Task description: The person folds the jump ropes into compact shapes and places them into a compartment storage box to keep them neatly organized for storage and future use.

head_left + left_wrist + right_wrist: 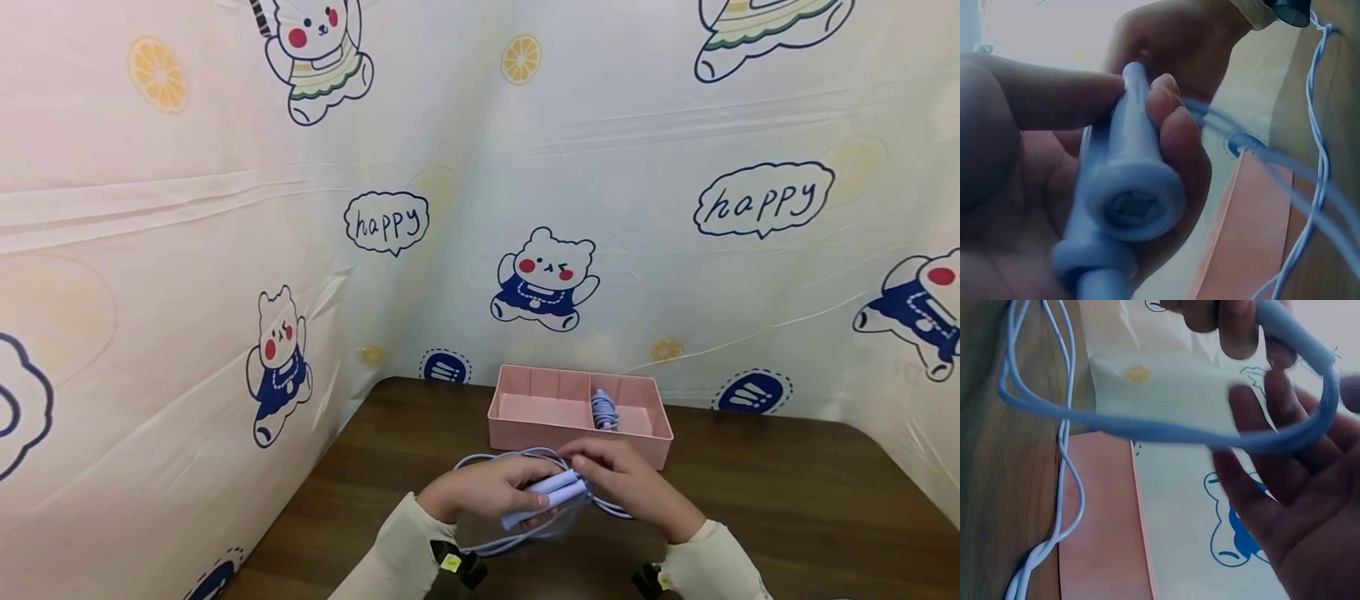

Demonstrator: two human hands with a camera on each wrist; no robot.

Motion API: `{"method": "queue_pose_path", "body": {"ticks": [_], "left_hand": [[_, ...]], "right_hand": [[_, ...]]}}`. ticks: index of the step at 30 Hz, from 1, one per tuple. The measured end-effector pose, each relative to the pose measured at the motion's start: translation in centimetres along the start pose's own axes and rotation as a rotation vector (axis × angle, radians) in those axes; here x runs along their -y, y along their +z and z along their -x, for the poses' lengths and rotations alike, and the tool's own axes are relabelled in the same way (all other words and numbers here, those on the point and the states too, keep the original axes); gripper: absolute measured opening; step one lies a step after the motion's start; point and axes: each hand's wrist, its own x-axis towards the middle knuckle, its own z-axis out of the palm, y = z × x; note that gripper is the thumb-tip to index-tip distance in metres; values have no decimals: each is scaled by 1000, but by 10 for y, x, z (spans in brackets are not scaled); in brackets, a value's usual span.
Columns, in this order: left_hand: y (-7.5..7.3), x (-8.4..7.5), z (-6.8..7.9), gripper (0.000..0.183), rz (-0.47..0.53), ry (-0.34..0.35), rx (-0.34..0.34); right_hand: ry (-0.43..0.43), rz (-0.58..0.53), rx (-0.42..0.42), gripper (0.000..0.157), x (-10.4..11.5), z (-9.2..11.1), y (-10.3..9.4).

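Note:
Two pale blue jump rope handles [546, 500] lie side by side in my left hand [483, 486], gripped between thumb and fingers. In the left wrist view, a flared handle end [1135, 200] faces the camera. The doubled cord [1166, 432] leaves the handles and bends back past my right hand [630, 482]. That hand is beside the handles' cord end, its fingers loosely spread. In the right wrist view, the fingers [1260, 481] stand close behind the cord. More cord loops around and under the left hand, over the table.
Behind the hands, a pink two-compartment box [536, 407] stands on the dark wooden table [757, 492]. Its right compartment holds a wound pale blue cord bundle [603, 411]. A printed curtain [450, 292] encloses the table's back and sides.

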Motion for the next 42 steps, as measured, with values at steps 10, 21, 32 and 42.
{"method": "queue_pose_path", "body": {"ticks": [10,21,32,42], "left_hand": [[-1,-3,3,16,119,-15,51],[-5,-2,9,16,84,-14,58],[-18,-3,22,22,144,14,85],[-30,-6,37,33,416,247,187]], "right_hand": [[5,-76,26,20,1,0,-6],[33,-30,-44,21,3,4,-12],[52,229,-106,7,18,9,-32],[63,425,-206,12,51,27,-69]]}}
